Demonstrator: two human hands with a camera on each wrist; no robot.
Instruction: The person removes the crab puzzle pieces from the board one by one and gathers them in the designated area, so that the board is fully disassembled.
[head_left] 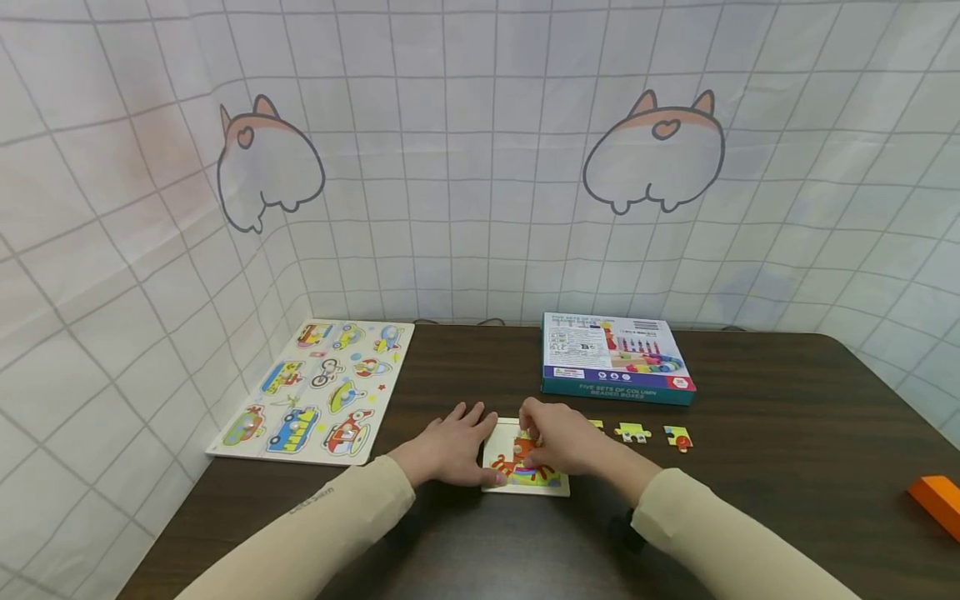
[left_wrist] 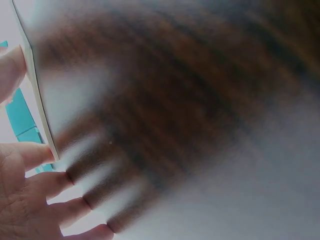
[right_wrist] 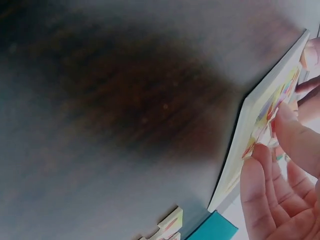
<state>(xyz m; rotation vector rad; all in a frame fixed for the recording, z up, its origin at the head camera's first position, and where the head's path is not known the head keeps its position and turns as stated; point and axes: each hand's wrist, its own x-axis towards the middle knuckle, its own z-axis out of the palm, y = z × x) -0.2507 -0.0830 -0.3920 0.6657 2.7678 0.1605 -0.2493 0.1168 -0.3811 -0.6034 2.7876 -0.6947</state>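
Note:
A small wooden jigsaw board (head_left: 525,491) with a pale frame lies flat on the dark table, partly filled with a red and yellow picture. My left hand (head_left: 452,448) rests at its left side, fingers spread on the table and thumb over the lower left corner. In the left wrist view the thumb and forefinger touch the edge of the board (left_wrist: 42,107). Over the upper right part of the board, my right hand (head_left: 561,437) pinches a puzzle piece (right_wrist: 271,131) between thumb and curled fingers, low against the picture. The fingers hide most of that piece.
Loose jigsaw pieces (head_left: 633,432) lie right of the board, one with a red patch (head_left: 679,438). Behind them sits a teal-edged bead set box (head_left: 617,358). A large vehicle peg puzzle (head_left: 315,392) is at the left, an orange block (head_left: 937,502) at the far right edge.

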